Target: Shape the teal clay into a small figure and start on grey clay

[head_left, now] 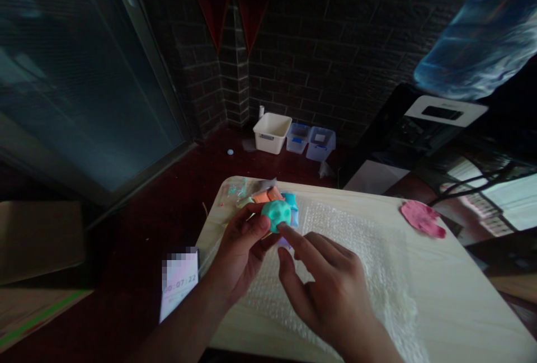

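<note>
Lump of soft-looking teal putty (276,213), dimpled on the face toward me, up off the tabletop, over the far part of the table (444,296). Roundish; no clear long axis that I can make out. Left hand (237,257) has it pinched, thumb in front at its left edge, fingers behind and below, so the lump lies at the very tips of that grip, its dimpled face bare. Right hand (333,282) comes in from the lower right, index finger (298,243) stretched out, its tip at the lump's lower right edge, apparently touching. Right thumb stands apart from that index finger, nothing pinched between them; remaining fingers loosely bent. Left hand bears the lump; right meets it with one fingertip only. Just behind, partly masked by the hands: orange packets (267,194), a blue packet (290,201), a scrap of purple. Bubble wrap (373,262) spreads beneath the right hand and beyond. Pink flattened piece (422,217) well apart, near the table's right edge. Phone (180,284) at the left edge, its timer lit. On the floor past the table, a white basket (269,144) beside two clear bins (321,151).
</note>
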